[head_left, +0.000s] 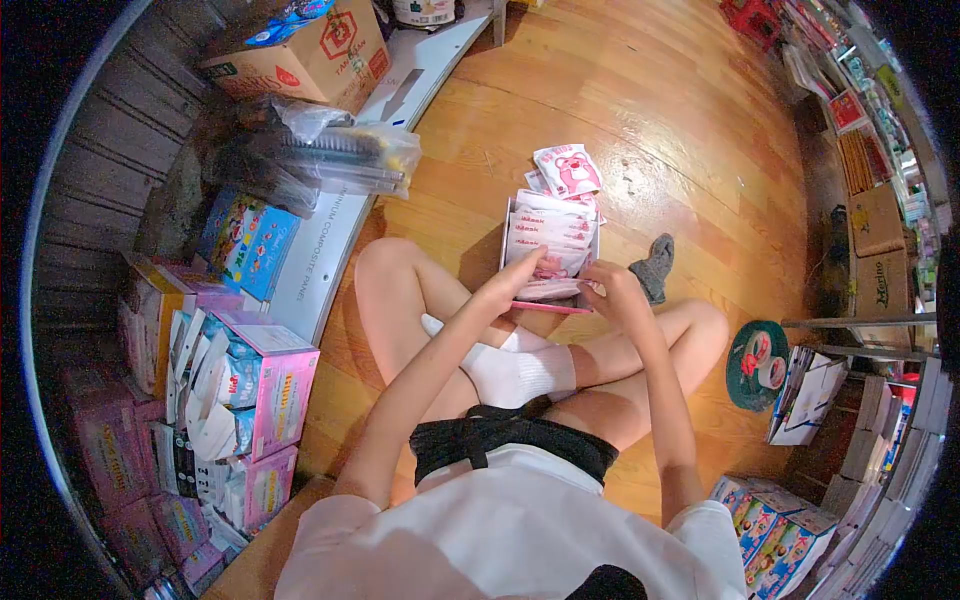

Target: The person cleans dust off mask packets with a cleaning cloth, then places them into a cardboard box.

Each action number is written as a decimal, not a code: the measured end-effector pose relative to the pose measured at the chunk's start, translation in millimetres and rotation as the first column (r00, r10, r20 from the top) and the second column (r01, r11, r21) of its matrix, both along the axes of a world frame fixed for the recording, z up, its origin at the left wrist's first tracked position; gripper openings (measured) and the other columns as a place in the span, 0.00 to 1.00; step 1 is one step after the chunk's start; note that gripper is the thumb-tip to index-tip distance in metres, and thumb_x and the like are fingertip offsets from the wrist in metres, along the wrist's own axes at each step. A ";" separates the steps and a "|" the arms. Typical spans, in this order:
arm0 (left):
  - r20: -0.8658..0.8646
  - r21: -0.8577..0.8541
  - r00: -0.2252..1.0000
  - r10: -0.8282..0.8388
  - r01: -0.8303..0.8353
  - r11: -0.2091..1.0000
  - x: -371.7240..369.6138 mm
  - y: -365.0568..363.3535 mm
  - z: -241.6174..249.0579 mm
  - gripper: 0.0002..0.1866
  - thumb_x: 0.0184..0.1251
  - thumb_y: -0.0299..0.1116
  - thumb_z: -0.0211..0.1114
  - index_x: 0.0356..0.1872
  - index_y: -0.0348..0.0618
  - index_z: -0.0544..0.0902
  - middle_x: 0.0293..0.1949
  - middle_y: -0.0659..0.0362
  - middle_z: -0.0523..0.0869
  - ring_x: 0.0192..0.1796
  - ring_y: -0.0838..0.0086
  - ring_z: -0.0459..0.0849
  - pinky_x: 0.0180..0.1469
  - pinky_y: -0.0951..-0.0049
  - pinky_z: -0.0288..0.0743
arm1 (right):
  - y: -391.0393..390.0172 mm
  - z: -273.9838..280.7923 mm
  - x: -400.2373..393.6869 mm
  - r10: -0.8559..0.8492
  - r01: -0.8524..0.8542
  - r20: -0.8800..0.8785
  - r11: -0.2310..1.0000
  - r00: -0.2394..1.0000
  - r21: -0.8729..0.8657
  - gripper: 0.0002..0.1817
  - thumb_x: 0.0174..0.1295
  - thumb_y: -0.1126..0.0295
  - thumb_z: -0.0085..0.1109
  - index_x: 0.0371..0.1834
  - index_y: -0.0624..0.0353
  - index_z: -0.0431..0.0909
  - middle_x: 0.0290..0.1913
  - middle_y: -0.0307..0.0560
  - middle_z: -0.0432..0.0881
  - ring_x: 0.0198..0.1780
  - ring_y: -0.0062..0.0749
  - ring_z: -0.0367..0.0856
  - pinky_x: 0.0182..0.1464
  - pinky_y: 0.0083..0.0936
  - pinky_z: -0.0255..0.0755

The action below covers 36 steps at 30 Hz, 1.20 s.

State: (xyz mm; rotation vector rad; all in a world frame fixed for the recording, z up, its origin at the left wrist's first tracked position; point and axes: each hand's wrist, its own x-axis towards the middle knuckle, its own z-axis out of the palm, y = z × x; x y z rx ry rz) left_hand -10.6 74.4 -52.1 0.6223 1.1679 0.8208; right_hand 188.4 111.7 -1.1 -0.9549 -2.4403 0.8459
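Note:
An open box [506,240] stands on the floor in front of my crossed legs, filled with a row of upright white packets [552,228] with pink print. My left hand [516,280] reaches over its near left side, fingers curled on a packet at the near end. At the near right corner, my right hand [614,294] pinches the edge of a packet [560,287] there; its fingertips are partly hidden. Behind the box lies a loose white packet [568,171] with a pink bear picture, overlapping another one.
A dark grey sock [654,268] lies right of the box. Boxed goods [275,385] and a white panel [325,245] line the left. On the right are a green round tray with tape rolls [757,365], book stacks and shelves. A carton [310,55] sits at upper left.

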 end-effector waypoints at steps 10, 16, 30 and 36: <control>-0.668 0.533 0.681 0.301 0.155 0.832 0.0 -18.7 39.9 0.17 0.71 0.37 0.49 0.44 0.29 0.76 0.41 0.38 0.80 0.46 0.45 0.78 0.54 0.58 0.71 | 2.2 -11.2 -11.6 -0.136 0.145 -0.056 0.967 0.989 0.208 0.03 0.52 0.77 0.59 0.29 0.62 0.79 0.30 0.52 0.78 0.32 0.49 0.78 0.36 0.39 0.72; -0.706 0.704 0.371 0.603 0.276 0.654 7.4 -42.6 82.9 0.10 0.64 0.29 0.57 0.41 0.32 0.77 0.38 0.44 0.79 0.45 0.50 0.79 0.48 0.56 0.73 | 11.3 -13.7 -15.9 -0.149 0.148 -0.012 0.960 0.989 0.239 0.03 0.51 0.76 0.60 0.30 0.60 0.80 0.30 0.49 0.79 0.32 0.46 0.78 0.38 0.37 0.71; -0.781 0.085 0.471 -0.410 0.731 0.677 14.0 -13.5 -18.6 0.23 0.73 0.43 0.41 0.44 0.31 0.78 0.46 0.37 0.80 0.51 0.44 0.77 0.53 0.51 0.69 | 21.9 -28.8 -15.5 -0.161 0.163 -0.028 0.980 0.987 0.112 0.06 0.50 0.73 0.61 0.31 0.61 0.82 0.31 0.53 0.83 0.31 0.48 0.81 0.40 0.40 0.70; -0.768 0.056 0.494 -0.408 0.686 0.725 12.4 -8.1 -26.8 0.23 0.73 0.43 0.41 0.48 0.34 0.77 0.47 0.38 0.80 0.52 0.45 0.77 0.54 0.52 0.69 | 34.9 -9.6 -5.8 -0.086 0.084 0.041 0.996 0.995 0.036 0.10 0.50 0.78 0.58 0.36 0.63 0.83 0.31 0.55 0.83 0.33 0.48 0.83 0.44 0.34 0.75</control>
